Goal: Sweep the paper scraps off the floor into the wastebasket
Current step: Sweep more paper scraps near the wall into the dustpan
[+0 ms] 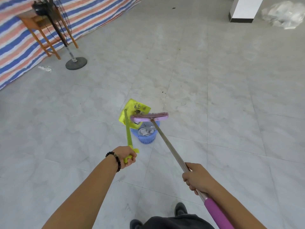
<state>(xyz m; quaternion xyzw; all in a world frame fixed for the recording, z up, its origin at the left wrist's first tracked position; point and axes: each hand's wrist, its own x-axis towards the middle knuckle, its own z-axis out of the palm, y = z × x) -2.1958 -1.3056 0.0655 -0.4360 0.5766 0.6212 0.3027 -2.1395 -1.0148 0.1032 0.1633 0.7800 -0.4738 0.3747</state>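
A small blue wastebasket point(147, 139) stands on the tiled floor in the middle of the view, with grey-white paper scraps point(146, 130) inside. A yellow-green dustpan point(132, 107) is tilted over its far rim, dirt stuck on its inner face. My left hand point(127, 157) is shut on the dustpan's long handle. The pink broom head point(149, 117) rests against the dustpan's mouth above the basket. My right hand point(197, 178) grips the broom's metal pole point(170, 147), just above its purple grip.
A standing fan point(76, 62) and a wooden table point(35, 22) stand at the back left before a striped tarp point(18, 52). A small white scrap point(45, 68) lies near the tarp. A white pillar point(244, 9) and a clear plastic bag point(285, 14) are at the back right.
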